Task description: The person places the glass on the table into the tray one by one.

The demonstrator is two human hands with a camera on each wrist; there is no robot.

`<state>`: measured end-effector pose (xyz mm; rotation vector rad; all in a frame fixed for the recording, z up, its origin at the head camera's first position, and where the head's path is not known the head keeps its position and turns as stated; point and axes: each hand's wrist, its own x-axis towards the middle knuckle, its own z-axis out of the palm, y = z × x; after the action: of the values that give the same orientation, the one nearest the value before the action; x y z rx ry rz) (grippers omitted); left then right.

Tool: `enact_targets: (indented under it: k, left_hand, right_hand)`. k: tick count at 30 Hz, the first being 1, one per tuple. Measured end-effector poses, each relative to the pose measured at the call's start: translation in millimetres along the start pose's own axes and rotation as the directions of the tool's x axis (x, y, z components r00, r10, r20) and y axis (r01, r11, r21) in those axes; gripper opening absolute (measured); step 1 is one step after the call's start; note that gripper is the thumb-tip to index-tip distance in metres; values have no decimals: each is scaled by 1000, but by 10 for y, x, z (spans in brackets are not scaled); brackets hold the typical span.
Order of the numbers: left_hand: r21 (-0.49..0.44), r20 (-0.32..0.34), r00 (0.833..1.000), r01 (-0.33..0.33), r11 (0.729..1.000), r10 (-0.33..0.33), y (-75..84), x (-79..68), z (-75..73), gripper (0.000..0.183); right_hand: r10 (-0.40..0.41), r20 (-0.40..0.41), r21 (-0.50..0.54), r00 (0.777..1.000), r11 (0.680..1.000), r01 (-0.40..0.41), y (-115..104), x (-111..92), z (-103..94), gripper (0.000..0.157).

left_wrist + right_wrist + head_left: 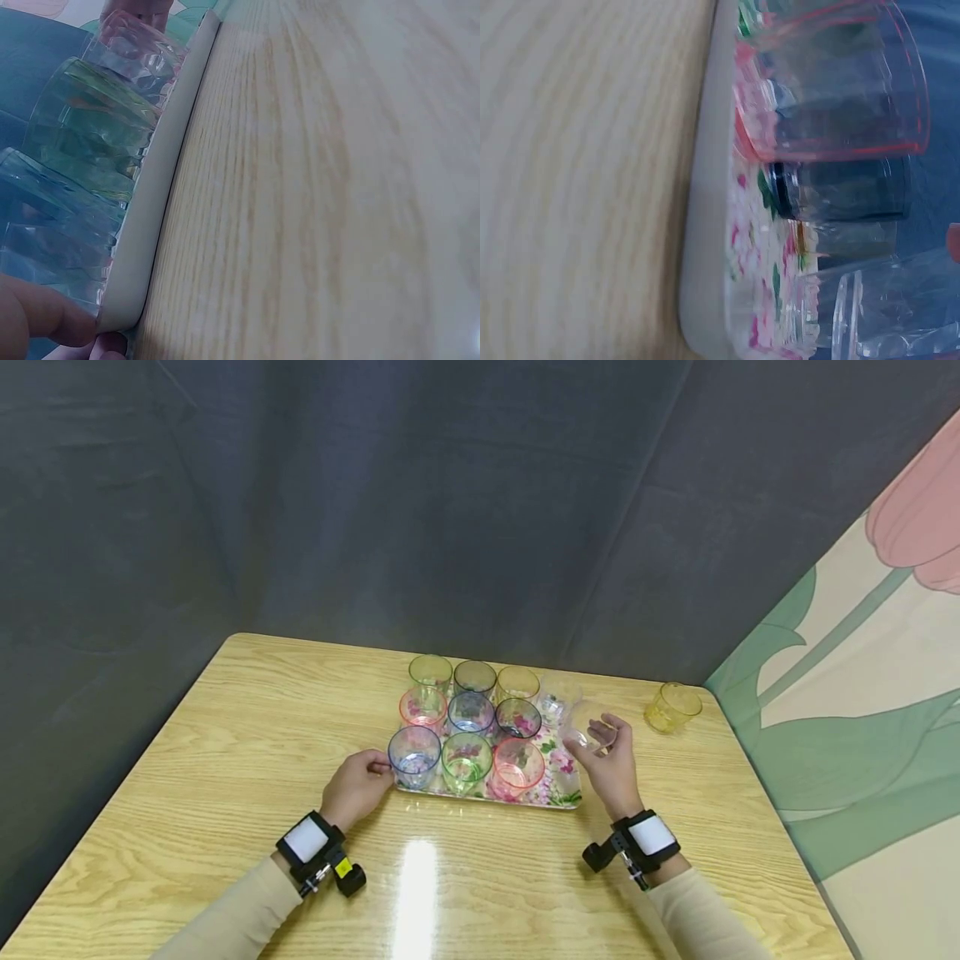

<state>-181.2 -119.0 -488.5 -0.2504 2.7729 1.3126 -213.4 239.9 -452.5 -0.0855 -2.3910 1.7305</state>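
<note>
A floral tray (564,789) bears rows of see-through coloured cups. My left hand (358,787) pinches the tray's near left corner, beside a blue cup (414,760). In the left wrist view its fingers (56,315) lie above and below the white tray edge (139,262). My right hand (611,768) holds a clear cup (587,723) over the tray's right side, thumb and fingers round it. Next to it are another clear cup (558,693) and, in front, a red-rimmed cup (517,768). The held clear cup (907,311) appears low in the right wrist view.
A yellow cup (672,708) stands apart on the wooden table (247,752), near its far right corner. Green (467,760) and dark cups (518,718) are among those on the tray. A dark curtain (420,510) hangs behind; a flowered wall covering (877,718) is at right.
</note>
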Motion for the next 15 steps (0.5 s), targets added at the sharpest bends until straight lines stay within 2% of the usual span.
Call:
enact_targets:
  k: [9, 15]
  left_hand:
    - [1, 4, 1000, 6, 1000, -6, -1, 9, -2, 18]
    - [-2, 8, 1000, 9, 1000, -9, 2, 4, -6, 20]
  right_hand:
    - [10, 111, -51, 994, 999, -4, 56, -47, 67, 80]
    - [27, 137, -64, 990, 998, -18, 118, -26, 105, 82]
